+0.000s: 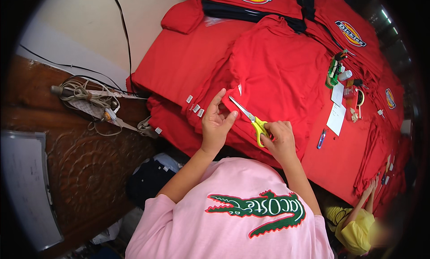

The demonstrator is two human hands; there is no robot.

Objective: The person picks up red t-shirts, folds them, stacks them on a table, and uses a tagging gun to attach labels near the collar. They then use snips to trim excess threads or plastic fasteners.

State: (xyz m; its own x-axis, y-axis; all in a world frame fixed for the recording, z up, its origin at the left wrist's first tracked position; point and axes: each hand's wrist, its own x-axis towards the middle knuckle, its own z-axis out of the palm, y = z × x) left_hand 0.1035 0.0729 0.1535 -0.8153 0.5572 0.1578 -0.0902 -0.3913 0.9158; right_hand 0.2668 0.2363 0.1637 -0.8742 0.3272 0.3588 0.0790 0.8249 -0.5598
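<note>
My right hand (281, 135) grips yellow-handled scissors (256, 122) by the handles. The slim metal blades point up and left, lying close together over a red garment (280, 64) spread on the table in front of me. My left hand (216, 128) is at the garment's left edge, thumb and index finger apart with a bit of red cloth between them. A small white label (239, 89) shows on the cloth just beyond the blade tips. More red garments lie stacked under this one, with several small white tags along their left edges.
Folded red garments with printed patches (351, 33) lie at the far side. On the right are white papers (336, 119), a tape roll (359, 97), a green tool (333, 73) and a small cutter (321, 139). A person in yellow (358, 232) handles red cloth at the lower right.
</note>
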